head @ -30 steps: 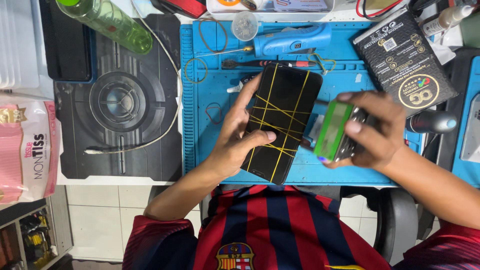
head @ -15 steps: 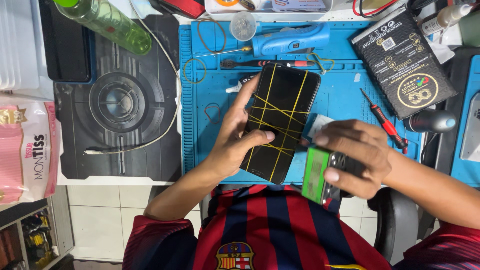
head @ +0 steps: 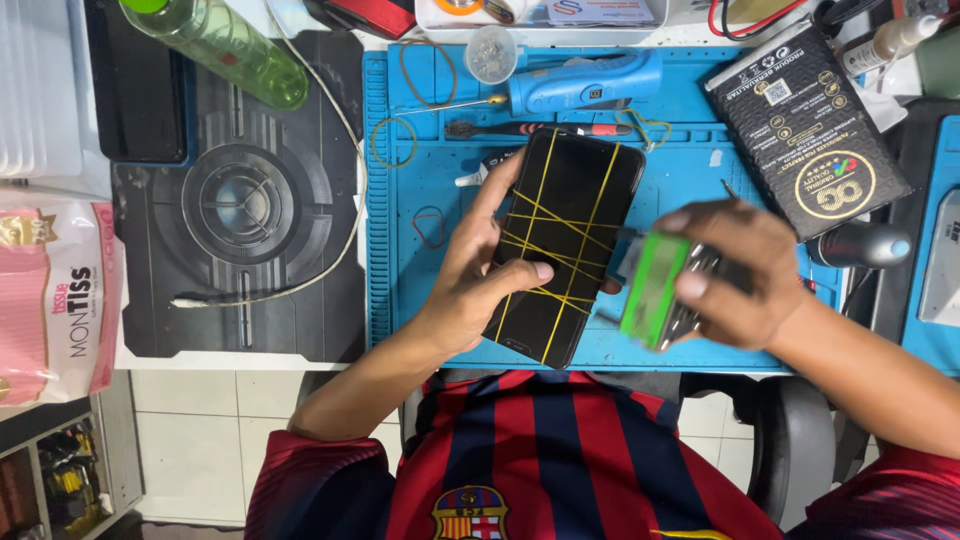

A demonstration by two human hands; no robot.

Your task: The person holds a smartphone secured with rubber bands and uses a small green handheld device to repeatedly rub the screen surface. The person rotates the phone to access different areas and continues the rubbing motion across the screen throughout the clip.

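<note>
My left hand point(head: 478, 275) grips a black phone point(head: 565, 235) wrapped in crossing yellow rubber bands, holding it tilted above the blue work mat point(head: 405, 250); the thumb lies on the screen. To the phone's right, my right hand point(head: 740, 270) holds a small tool with a green body point(head: 652, 290), blurred by motion, close to the phone's right edge. What else the fingers enclose is unclear.
On the mat's far part lie a blue handheld tool point(head: 585, 85), a screwdriver point(head: 530, 129), loose rubber bands point(head: 392, 142) and a small clear cup point(head: 492, 52). A black printed box point(head: 805, 125) sits right, a green bottle point(head: 225, 45) and black pad point(head: 240, 205) left, a tissue pack point(head: 50, 300) far left.
My right hand with the green tool dropped toward the table's near edge, then rose back beside the phone. The left hand and phone stayed almost still.
</note>
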